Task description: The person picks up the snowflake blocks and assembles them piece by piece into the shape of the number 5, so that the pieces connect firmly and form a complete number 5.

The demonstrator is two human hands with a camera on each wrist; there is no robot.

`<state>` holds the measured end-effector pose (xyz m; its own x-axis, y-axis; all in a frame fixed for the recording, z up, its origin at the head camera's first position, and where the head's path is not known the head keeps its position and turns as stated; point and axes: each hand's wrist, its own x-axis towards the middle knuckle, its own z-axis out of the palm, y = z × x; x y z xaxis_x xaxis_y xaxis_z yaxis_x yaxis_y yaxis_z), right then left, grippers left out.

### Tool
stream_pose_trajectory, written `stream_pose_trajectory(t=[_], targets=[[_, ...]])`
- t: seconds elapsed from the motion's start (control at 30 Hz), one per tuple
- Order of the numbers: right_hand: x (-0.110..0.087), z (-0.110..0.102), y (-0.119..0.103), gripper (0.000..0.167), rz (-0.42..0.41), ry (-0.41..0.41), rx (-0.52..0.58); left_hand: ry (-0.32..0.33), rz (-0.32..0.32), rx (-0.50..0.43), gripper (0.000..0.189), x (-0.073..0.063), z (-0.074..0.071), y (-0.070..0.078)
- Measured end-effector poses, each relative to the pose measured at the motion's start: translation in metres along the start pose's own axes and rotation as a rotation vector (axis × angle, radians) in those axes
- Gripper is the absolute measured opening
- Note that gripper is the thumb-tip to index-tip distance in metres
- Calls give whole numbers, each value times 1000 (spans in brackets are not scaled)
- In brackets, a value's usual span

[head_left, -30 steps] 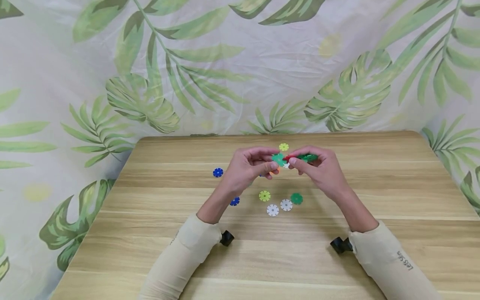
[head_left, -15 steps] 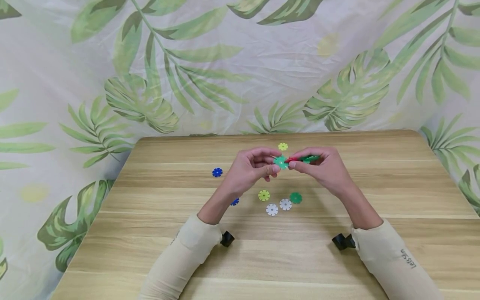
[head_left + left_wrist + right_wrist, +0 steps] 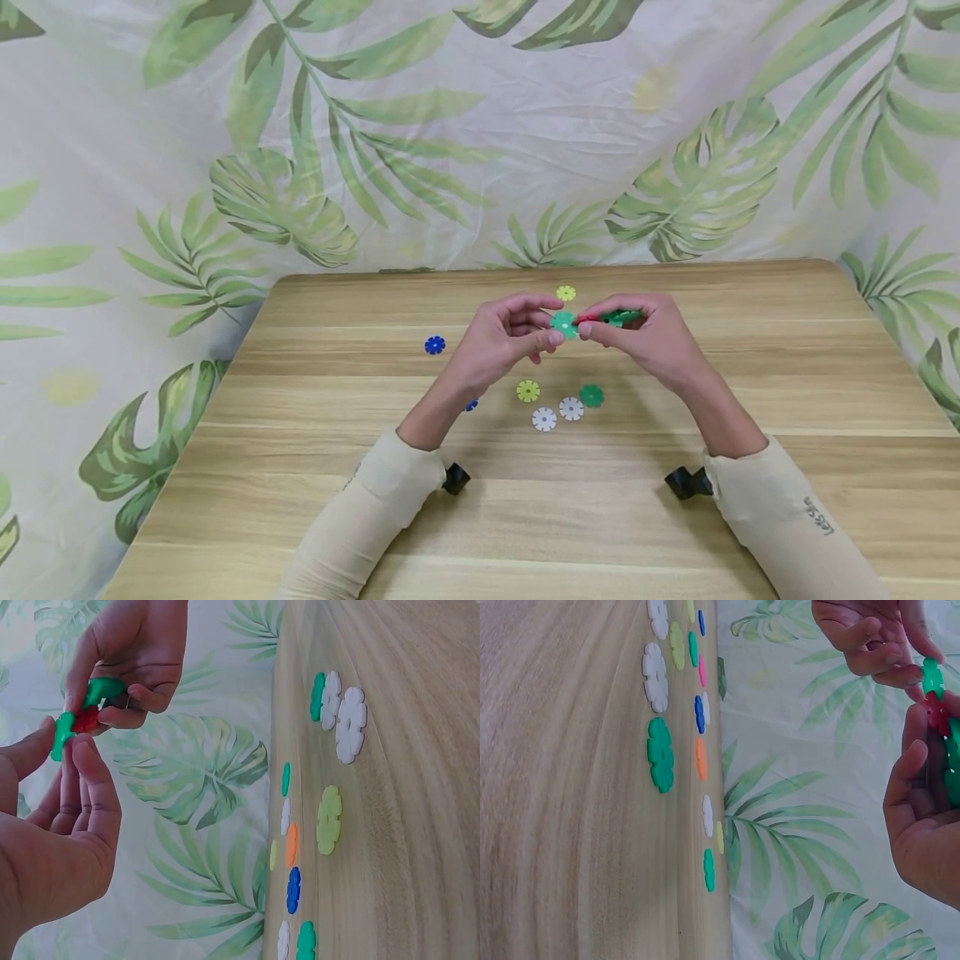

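My left hand [image 3: 504,340] pinches a green notched interlocking disc [image 3: 564,325] between thumb and fingers, above the table. In my right hand [image 3: 654,340] is a small joined piece of a red interlocking disc [image 3: 86,718] and green ones [image 3: 622,317], held by thumb and fingertips. The left hand's green disc meets the red disc's edge; the right wrist view has the two touching at the red disc [image 3: 934,712]. How deep their slots engage cannot be seen. Fingers partly hide the joined piece.
On the wooden table [image 3: 337,500] lie loose discs: two white ones, one being a white disc [image 3: 544,419], a green disc [image 3: 592,395], a yellow disc [image 3: 528,391] and a blue disc [image 3: 435,345]. An orange disc [image 3: 700,758] lies farther back. A leaf-print cloth [image 3: 450,167] hangs behind.
The green disc in my left hand has shifted slightly right and down, with its face turned more toward the head camera. The right hand moved slightly right, then stayed nearly still.
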<state>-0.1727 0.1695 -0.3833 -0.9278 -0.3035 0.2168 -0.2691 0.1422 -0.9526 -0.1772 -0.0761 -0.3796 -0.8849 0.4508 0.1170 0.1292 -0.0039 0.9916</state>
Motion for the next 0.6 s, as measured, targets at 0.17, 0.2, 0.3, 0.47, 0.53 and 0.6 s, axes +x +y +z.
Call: stream_pose_trajectory(t=[0.17,0.2,0.3,0.47,0.53,0.6], targets=[[-1,-2,-2,12,1,13,3,1,-8,17,38,0,0,0],[-1,-3,-2,12,1,14,0,-1,-10,20,38,0,0,0],[-2,-6,-3,13,12,23,-14,-14,-28,40,39,0,-1,-1],[-3,-11,-5,18,34,50,-43,-30,-94,113,40,2,-8,-5],[-3,-12,-5,19,32,51,-36,-21,-121,138,39,2,-12,-7],[-3,-12,-5,19,27,46,-22,-9,-142,150,38,2,-15,-8]])
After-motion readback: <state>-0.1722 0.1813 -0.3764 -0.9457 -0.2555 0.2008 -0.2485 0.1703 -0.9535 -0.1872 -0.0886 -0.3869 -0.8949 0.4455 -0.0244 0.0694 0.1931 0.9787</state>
